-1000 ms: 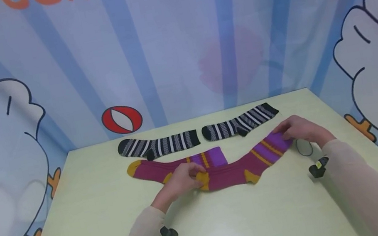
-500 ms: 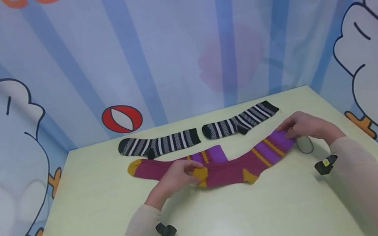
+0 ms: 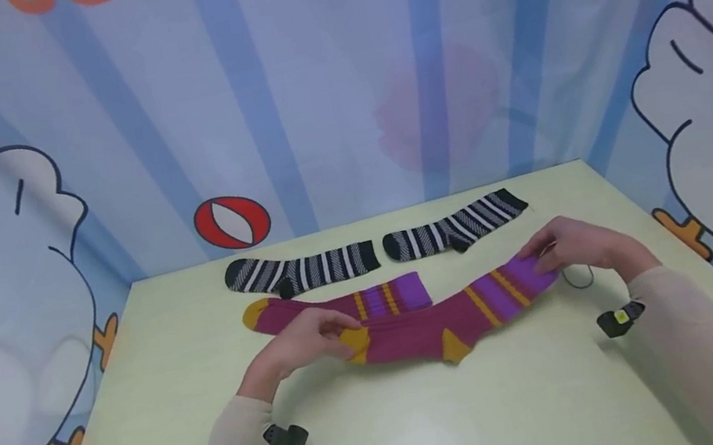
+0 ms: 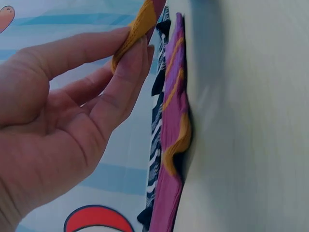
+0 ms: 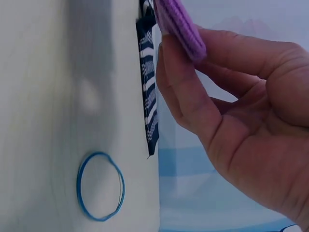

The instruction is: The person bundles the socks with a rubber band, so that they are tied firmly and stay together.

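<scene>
A maroon sock [image 3: 412, 336] with yellow toe and heel and a purple striped cuff stretches between my two hands, raised off the table. My left hand [image 3: 302, 342] pinches its yellow toe [image 4: 137, 34] between thumb and fingers. At the other end, the purple cuff [image 5: 181, 29] is pinched by my right hand [image 3: 579, 247]. Just behind lies the matching maroon sock [image 3: 301, 313], flat on the table and partly covered in the head view. Farther back are two black-and-white striped socks [image 3: 329, 267], side by side, the right one [image 3: 431, 239] angled upward.
A thin blue loop [image 5: 79, 188] lies on the table near my right hand. The pale table [image 3: 436, 431] ends at a printed cloth backdrop [image 3: 342, 98], with cartoon-printed sides left and right. Each wrist carries a small black camera [image 3: 287, 438].
My left hand has moved left with the sock's toe, and the sock's heel has shifted left too. My right hand has moved slightly right, still holding the cuff. The other socks stay put.
</scene>
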